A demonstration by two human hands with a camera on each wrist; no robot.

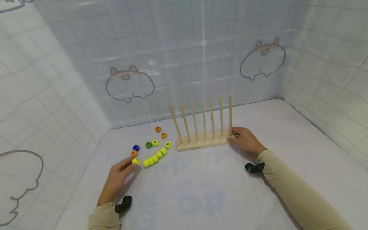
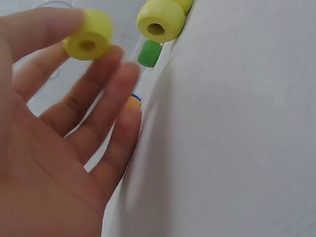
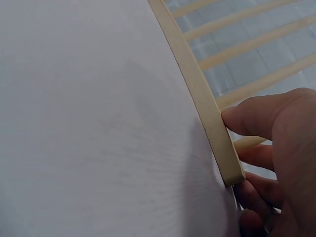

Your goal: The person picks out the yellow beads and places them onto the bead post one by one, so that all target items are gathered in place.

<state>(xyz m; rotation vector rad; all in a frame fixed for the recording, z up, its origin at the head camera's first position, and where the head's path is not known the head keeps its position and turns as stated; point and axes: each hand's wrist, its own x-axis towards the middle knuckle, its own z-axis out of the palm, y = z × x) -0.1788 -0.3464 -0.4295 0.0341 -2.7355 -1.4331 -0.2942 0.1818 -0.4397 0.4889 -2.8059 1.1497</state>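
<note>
A yellow bead [image 1: 135, 162] is pinched between the thumb and fingers of my left hand [image 1: 116, 179], at the left of the table. In the left wrist view the bead [image 2: 89, 42] shows its hole, held by the thumb against the fingers. My right hand [image 1: 246, 140] grips the right end of a wooden peg stand [image 1: 201, 144], whose upright pegs carry no beads. The right wrist view has the thumb on the base [image 3: 210, 116] and other fingers around its end, partly hidden. Several yellow beads [image 1: 155, 158] lie in a slanting row just right of my left hand.
Beyond the row lie a single yellow bead [image 1: 168, 145], another yellow bead [image 1: 155, 143] beside a green bead [image 1: 148, 145], and two orange beads [image 1: 163, 135]. A blue bead [image 1: 136, 148] and an orange bead [image 1: 134, 153] sit near my left fingertips. Patterned sheeting [image 1: 184, 64] rises behind the table.
</note>
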